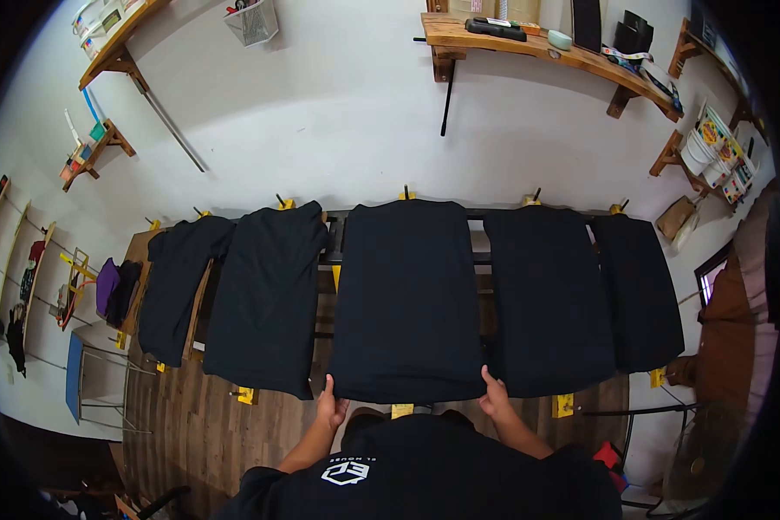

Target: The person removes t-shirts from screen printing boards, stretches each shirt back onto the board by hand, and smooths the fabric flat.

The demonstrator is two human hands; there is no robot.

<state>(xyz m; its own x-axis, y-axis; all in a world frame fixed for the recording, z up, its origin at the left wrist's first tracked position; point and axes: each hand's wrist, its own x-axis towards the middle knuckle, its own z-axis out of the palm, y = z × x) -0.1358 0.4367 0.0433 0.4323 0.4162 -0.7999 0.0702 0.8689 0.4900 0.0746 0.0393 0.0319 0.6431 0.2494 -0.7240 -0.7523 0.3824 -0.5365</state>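
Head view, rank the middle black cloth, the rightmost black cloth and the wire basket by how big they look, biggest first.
Middle black cloth
Rightmost black cloth
Wire basket
Nearness to the camera leaves true sizes unsure.

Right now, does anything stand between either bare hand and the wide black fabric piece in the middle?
Nothing visible does: the bare left hand and bare right hand are at the near corners of the wide black fabric piece.

Both forearms (308, 446) reach forward, left fingers (342, 406) and right fingers (484, 403) curled, thumbs (328, 386) up.
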